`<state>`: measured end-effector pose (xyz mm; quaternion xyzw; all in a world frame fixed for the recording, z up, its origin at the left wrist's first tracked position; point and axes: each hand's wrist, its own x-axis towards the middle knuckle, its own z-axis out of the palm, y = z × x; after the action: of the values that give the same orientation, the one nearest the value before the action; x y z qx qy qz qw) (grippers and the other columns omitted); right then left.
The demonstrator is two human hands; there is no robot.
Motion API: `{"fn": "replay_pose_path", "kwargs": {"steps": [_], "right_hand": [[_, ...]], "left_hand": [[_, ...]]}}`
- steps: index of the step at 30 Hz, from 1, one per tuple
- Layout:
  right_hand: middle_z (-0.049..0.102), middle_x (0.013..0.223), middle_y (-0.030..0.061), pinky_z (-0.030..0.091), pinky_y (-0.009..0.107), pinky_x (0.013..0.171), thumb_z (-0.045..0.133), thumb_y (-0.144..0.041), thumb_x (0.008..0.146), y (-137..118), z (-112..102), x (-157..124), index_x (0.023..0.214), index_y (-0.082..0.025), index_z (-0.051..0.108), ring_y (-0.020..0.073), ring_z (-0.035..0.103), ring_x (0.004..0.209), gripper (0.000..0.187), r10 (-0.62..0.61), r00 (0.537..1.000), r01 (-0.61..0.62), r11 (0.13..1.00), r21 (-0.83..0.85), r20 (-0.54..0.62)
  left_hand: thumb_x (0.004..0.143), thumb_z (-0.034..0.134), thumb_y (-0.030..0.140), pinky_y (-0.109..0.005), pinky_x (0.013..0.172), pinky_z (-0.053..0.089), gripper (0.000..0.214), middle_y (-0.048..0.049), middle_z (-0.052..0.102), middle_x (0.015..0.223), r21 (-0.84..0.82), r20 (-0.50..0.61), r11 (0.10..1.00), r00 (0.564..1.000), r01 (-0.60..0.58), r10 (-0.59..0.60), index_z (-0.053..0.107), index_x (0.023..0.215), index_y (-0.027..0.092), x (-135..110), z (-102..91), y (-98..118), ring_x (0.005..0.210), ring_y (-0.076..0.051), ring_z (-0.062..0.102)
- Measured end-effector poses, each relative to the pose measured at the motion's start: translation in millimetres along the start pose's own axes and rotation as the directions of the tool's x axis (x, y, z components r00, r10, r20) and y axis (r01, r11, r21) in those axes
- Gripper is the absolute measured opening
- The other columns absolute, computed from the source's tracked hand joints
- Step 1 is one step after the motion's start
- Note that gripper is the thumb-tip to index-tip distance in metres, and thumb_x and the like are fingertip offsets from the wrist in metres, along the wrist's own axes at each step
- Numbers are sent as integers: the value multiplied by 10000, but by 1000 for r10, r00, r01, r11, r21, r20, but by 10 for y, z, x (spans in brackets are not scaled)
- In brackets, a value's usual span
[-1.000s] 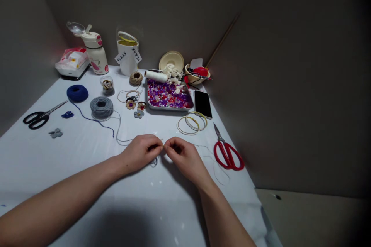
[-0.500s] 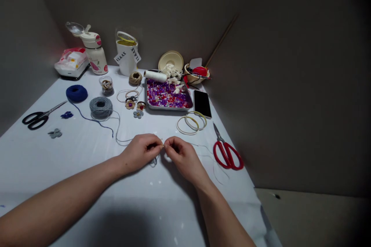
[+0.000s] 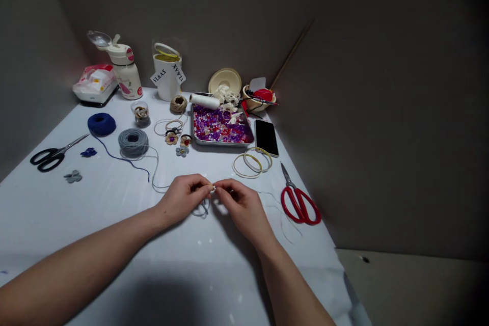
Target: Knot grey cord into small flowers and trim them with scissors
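My left hand [image 3: 186,194] and my right hand [image 3: 237,202] meet fingertip to fingertip above the white table. Both are closed in a pinch around a small pale piece [image 3: 213,189], too small to name for sure. Loops of grey yarn [image 3: 201,209] hang below my left fingers. From the grey yarn ball [image 3: 133,142] a strand runs across the table to my left hand. A thin, light thread [image 3: 283,224] trails out on the right, past my right hand. Fingers hide most of what is being held.
Red-handled scissors [image 3: 300,204] lie right, near metal hoops [image 3: 244,165] and a phone [image 3: 267,137]. Behind stands a bead tray [image 3: 223,143] with a white thread spool [image 3: 205,101]. Left are black scissors [image 3: 53,157], blue yarn [image 3: 101,124], crocheted flowers [image 3: 171,138] and a bottle [image 3: 128,79].
My fingertips have shifted slightly up and left, and a whitish piece now shows between them. More of the grey yarn loop is visible under my left hand.
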<state>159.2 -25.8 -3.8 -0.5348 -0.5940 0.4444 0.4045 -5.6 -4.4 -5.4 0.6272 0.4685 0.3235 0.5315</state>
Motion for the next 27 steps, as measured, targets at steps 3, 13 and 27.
{"fn": "replay_pose_path", "kwargs": {"steps": [3,13,27], "right_hand": [[676,780,39,437,280,640,585,-309,807,4,9,-4,836,-177,668,157,580,686,159,-9,999,7,999,-50,-34],[602,672,2,382,245,563,535,-291,812,-4,19,18,767,-176,617,126,493,600,148,14,999,-17,997,-70,-43],[607,719,14,397,266,641,485,-345,855,-9,7,30,753,-181,609,148,520,687,229,56,998,-56,998,-10,15]], "left_hand": [[817,540,311,-232,542,384,203,-9,615,648,10,-1,1000,1000,19,-19,649,781,144,-5,7,0,564,-112,504],[794,545,268,-238,576,404,163,-30,655,715,-12,33,999,999,34,-34,655,800,148,1,19,-10,617,-121,534],[777,548,322,-240,534,367,206,-26,623,668,-75,45,992,995,97,-94,637,756,138,5,26,13,563,-110,493]]}}
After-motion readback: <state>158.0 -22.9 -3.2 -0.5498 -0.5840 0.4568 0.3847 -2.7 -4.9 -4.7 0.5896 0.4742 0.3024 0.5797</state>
